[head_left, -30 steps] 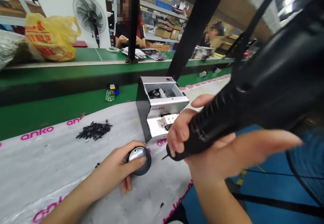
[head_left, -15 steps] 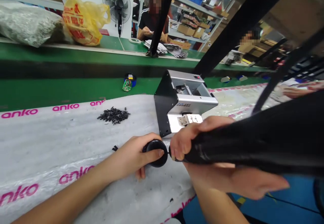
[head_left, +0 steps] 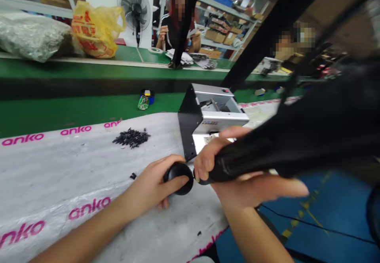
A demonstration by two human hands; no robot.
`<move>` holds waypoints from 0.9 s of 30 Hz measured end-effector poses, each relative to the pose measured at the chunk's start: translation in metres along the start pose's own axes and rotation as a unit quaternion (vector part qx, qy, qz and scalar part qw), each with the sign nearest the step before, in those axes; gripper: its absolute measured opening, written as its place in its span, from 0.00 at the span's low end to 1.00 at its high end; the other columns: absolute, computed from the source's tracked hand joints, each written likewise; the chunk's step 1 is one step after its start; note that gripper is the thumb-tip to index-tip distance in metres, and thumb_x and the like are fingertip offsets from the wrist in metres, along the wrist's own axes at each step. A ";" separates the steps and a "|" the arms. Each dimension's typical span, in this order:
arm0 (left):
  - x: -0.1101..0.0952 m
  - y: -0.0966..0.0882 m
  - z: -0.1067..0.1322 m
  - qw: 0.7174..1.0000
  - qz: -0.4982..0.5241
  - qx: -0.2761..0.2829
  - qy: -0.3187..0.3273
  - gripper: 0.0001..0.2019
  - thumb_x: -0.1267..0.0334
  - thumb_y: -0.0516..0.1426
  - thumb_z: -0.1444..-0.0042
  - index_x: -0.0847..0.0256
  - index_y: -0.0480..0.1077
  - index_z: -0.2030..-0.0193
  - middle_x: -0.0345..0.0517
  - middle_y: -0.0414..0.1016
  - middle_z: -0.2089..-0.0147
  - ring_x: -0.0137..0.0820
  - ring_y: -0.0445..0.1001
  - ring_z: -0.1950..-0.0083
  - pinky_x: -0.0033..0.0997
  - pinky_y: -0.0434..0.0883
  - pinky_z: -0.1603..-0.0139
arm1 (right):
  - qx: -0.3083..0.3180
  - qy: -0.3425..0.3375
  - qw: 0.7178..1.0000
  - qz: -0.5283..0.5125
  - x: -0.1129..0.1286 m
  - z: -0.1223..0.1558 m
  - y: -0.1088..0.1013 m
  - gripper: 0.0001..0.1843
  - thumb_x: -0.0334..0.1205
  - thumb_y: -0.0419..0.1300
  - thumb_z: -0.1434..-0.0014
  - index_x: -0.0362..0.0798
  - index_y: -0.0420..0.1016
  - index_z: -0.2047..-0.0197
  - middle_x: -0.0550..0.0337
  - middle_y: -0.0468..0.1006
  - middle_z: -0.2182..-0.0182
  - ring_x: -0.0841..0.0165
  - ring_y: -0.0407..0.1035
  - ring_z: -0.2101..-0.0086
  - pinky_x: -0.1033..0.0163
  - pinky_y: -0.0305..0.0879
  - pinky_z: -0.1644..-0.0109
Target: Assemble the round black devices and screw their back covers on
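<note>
In the head view, my left hand (head_left: pixel 160 180) is closed around a black round part (head_left: pixel 179 178), its thumb lying across the glossy face. My right hand (head_left: pixel 225 172) wraps a black electric screwdriver (head_left: pixel 237 162), which runs up to the right, close to the camera and blurred. The screwdriver's narrow end points at the edge of the round part; a thin bit bridges the small gap, and whether it is seated in a screw cannot be made out. Both hands are just above the plastic-covered bench (head_left: pixel 97 176).
A silver and black machine (head_left: pixel 208 116) stands right behind my hands. A pile of small black pieces (head_left: pixel 132 137) lies left of it. A blue part with a circuit board (head_left: pixel 145 100) rests on the green surface (head_left: pixel 74 106). A person (head_left: pixel 178 25) sits opposite; slanted black posts (head_left: pixel 276 29) cross the view.
The view has shifted slightly. The screwdriver's rear end now appears tilted higher, while both hands keep their grips. The person opposite has raised both hands.
</note>
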State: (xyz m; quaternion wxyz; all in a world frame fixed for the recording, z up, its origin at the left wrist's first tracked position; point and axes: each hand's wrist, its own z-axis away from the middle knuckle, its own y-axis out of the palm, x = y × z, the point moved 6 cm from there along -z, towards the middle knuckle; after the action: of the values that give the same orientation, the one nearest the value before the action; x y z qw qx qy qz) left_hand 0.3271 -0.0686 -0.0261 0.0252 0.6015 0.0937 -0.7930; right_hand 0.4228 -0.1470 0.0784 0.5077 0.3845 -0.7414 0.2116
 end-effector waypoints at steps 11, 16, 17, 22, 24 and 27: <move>-0.007 -0.004 -0.003 0.961 -0.228 -0.055 0.144 0.31 0.45 0.64 0.49 0.53 0.65 0.41 0.50 0.69 0.41 0.48 0.65 0.38 0.46 0.64 0.38 | -0.224 -0.164 0.961 0.020 0.027 -0.036 -0.064 0.26 0.70 0.59 0.47 0.56 0.69 0.60 0.66 0.68 0.81 0.68 0.61 0.84 0.63 0.57 0.83; -0.006 -0.007 -0.006 0.973 -0.190 -0.053 0.116 0.32 0.48 0.67 0.53 0.53 0.67 0.42 0.49 0.71 0.41 0.47 0.69 0.41 0.45 0.65 0.40 | -0.167 -0.075 0.983 -0.007 0.006 -0.039 -0.065 0.26 0.68 0.59 0.46 0.54 0.68 0.61 0.67 0.69 0.82 0.70 0.61 0.86 0.65 0.57 0.85; -0.006 -0.007 -0.006 0.975 -0.185 -0.053 0.112 0.31 0.50 0.68 0.54 0.53 0.67 0.43 0.48 0.72 0.42 0.46 0.70 0.42 0.44 0.66 0.40 | -0.152 -0.053 0.987 -0.023 0.005 -0.038 -0.060 0.27 0.70 0.58 0.46 0.54 0.68 0.61 0.68 0.68 0.82 0.71 0.60 0.87 0.65 0.56 0.87; -0.011 -0.007 -0.006 0.974 -0.177 -0.057 0.129 0.30 0.58 0.71 0.59 0.53 0.69 0.47 0.43 0.76 0.47 0.42 0.74 0.47 0.40 0.68 0.44 | -0.092 -0.032 0.990 -0.102 0.015 -0.028 -0.014 0.33 0.76 0.56 0.52 0.54 0.66 0.62 0.69 0.66 0.84 0.70 0.59 0.88 0.66 0.56 0.90; -0.013 -0.007 -0.007 0.973 -0.178 -0.058 0.133 0.30 0.59 0.71 0.61 0.54 0.70 0.48 0.42 0.77 0.50 0.41 0.74 0.50 0.40 0.69 0.46 | -0.069 -0.044 0.990 -0.112 0.017 -0.023 0.004 0.32 0.75 0.58 0.52 0.54 0.66 0.63 0.68 0.68 0.84 0.70 0.60 0.88 0.65 0.58 0.88; -0.014 -0.006 -0.008 0.972 -0.180 -0.053 0.139 0.30 0.59 0.72 0.62 0.55 0.71 0.50 0.41 0.77 0.53 0.40 0.75 0.53 0.39 0.70 0.48 | -0.055 -0.056 0.991 -0.111 0.012 -0.018 0.015 0.30 0.71 0.63 0.53 0.53 0.67 0.64 0.67 0.69 0.83 0.70 0.60 0.87 0.63 0.59 0.87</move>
State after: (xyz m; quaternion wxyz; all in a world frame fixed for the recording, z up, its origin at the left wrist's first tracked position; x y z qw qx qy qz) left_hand 0.3380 -0.0617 -0.0144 -0.0990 0.6766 0.2453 -0.6872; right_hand 0.4194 -0.1289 0.0974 0.5059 0.4474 -0.7319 0.0906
